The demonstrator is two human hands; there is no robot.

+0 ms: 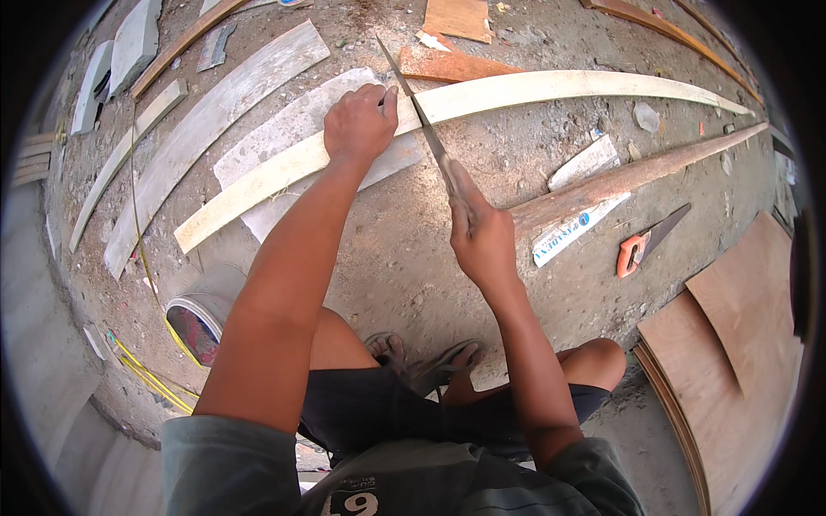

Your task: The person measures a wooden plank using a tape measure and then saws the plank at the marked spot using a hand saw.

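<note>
A long pale wooden plank [551,89] runs across the ground in front of me, its ends curving in the wide view. My left hand [357,125] is closed over it, just left of the saw, thumb toward the blade. In my right hand [480,236] is a handsaw [422,116], its handle mostly hidden by the fingers. The narrow blade lies across the plank and points away to the upper left. Reddish sawdust-like powder shows on the ground beyond the blade tip. Under the plank's left half lies a grey-white slab [297,116].
A second saw with an orange handle [631,256] lies at right, near a brown timber [637,181]. Plywood sheets [731,344] are stacked at lower right. A bucket [206,305] stands by my left arm. Grey boards [215,129] and a reddish wood piece [452,64] lie farther off.
</note>
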